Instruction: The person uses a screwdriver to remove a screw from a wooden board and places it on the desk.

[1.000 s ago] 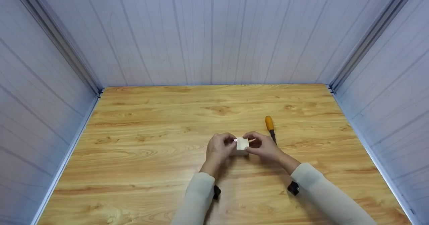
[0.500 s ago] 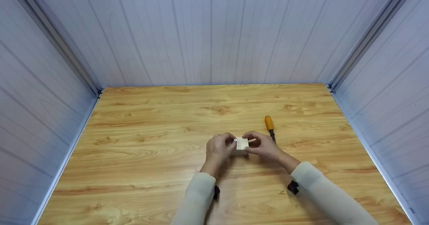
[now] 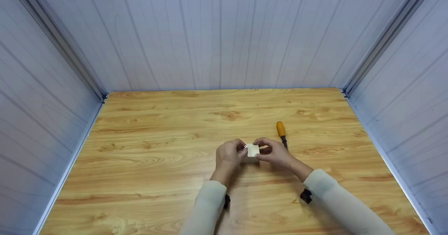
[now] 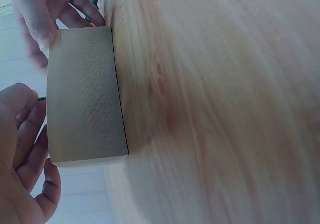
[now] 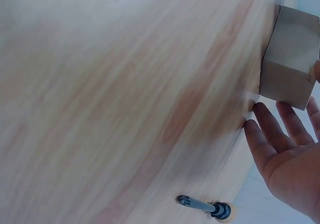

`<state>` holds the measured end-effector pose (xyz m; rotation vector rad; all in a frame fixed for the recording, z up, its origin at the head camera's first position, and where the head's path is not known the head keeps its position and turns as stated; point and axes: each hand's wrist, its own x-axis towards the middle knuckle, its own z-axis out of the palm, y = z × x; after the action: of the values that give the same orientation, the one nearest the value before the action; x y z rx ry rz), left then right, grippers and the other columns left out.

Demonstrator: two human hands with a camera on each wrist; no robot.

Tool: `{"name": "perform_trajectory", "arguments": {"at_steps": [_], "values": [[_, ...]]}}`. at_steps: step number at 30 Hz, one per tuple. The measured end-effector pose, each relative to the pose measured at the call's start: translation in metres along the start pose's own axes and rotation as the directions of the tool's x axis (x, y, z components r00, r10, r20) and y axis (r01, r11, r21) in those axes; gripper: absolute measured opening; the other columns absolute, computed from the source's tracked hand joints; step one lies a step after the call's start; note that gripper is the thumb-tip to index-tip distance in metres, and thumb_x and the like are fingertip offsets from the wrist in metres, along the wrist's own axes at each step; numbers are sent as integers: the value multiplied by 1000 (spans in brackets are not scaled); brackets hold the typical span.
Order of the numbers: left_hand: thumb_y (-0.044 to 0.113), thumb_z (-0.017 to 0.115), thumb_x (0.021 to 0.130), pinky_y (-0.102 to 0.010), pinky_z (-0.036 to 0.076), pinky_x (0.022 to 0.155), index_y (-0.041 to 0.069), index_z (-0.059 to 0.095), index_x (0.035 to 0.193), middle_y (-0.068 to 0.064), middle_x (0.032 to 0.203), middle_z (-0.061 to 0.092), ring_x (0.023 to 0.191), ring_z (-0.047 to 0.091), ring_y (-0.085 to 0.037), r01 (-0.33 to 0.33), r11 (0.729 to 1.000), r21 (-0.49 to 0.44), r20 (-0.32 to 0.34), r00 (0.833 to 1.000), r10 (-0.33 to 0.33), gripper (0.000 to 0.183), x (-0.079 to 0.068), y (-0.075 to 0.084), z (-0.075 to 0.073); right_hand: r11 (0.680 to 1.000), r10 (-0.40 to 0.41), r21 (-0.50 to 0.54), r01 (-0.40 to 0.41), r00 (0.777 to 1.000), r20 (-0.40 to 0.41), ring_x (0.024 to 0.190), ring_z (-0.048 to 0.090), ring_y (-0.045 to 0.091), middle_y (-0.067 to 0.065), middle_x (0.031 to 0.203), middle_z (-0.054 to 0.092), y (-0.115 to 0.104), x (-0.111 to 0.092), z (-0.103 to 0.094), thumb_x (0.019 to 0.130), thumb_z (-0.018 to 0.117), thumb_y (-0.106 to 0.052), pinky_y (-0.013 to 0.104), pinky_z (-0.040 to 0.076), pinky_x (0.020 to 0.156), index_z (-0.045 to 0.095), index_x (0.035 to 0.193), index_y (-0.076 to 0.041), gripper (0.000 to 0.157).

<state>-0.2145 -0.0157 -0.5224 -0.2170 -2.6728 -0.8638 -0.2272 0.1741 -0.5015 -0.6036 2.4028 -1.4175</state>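
Observation:
A pale rectangular wooden block [image 3: 253, 151] lies on the tabletop between both hands. The left hand [image 3: 227, 154] pinches a small screw [image 4: 42, 98] at the block's top with thumb and index finger; its shiny head shows in the head view. From the right, the right hand [image 3: 277, 154] grips the block by its end, thumb on the near side and fingers on the far side. The right wrist view shows the block's end [image 5: 286, 81], with fingertips close to the table. The left fingers partly cover the block's left portion.
A screwdriver [image 3: 281, 129] with a yellow-orange handle lies just behind the right hand, its cross-shaped tip [image 5: 185, 200] visible from the right wrist. Pale panel walls [image 3: 220, 35] enclose the wood-grain table [image 3: 157, 123] at the back and both sides.
The left hand and forearm have shifted very slightly to the right, still pinching the screw. The right hand, block and screwdriver keep their places.

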Motion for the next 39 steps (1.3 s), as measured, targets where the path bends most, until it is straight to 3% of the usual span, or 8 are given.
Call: {"name": "perform_trajectory", "arguments": {"at_steps": [13,23,31,39], "values": [[28,63,69,-20,40,49,23,62,69,14,61,61,52,53,-3,5,999,47,-66,998,-2,6,-1,4,3,1000,-14,16,14,1000,0,99,56,37,18,114,54,0,1,0,77,66,-12,48,43,85,50,116,-3,43],[24,63,70,-20,41,50,21,65,70,13,61,61,51,51,-4,-24,999,24,-85,996,26,4,-3,4,2,1000,31,1,-31,999,22,101,56,34,16,117,53,-1,1,-1,77,65,-14,35,47,81,50,117,-6,43],[26,64,72,-20,39,47,21,66,76,11,61,62,48,49,-6,-79,995,61,-84,993,84,7,-4,2,2,999,39,15,-40,999,17,103,54,34,17,118,52,-2,0,-2,77,65,-13,36,48,81,50,118,-6,44],[26,65,70,-21,40,49,21,66,72,11,61,62,50,51,-6,-32,999,38,-77,996,35,5,-2,3,1,1000,29,-1,-29,1000,12,102,55,34,16,118,53,-1,0,0,78,65,-14,36,48,81,50,118,-5,44]]}}
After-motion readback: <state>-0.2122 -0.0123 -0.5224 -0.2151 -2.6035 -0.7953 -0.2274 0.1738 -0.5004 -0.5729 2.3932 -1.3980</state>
